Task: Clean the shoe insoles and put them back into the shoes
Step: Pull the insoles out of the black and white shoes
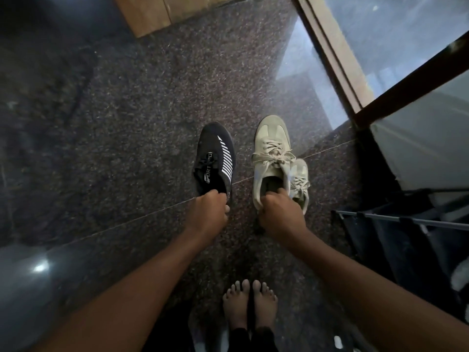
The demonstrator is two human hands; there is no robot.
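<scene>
Left hand [208, 213]: is curling its fingers over the heel rim of the black shoe [215, 158]; fingertips are tucking into the opening, so it is gripping the shoe firmly
Right hand [280, 214]: is gripping the heel rim of the beige shoe [270, 153]; fingers are hooking down into the opening
Black shoe: is pointing toe-away from the person, white slanted stripes showing on its side; whether it is resting on the floor or hanging from the hand cannot be told
Beige shoe: is sitting just right of the black one, apart from it, laces tied; a second beige shoe [300, 185] is lying close against its right side, partly hidden
Insoles: the shoe interiors are showing dark; whether insoles are lying inside cannot be told
Floor [127, 123]: dark speckled stone with thin joint lines is running under both shoes
Bare feet [250, 306]: are standing together near the bottom edge, between the forearms
Surroundings: a wooden-framed glass panel [406, 59] is standing at upper right; a dark rack [393, 237] is sitting at the right
</scene>
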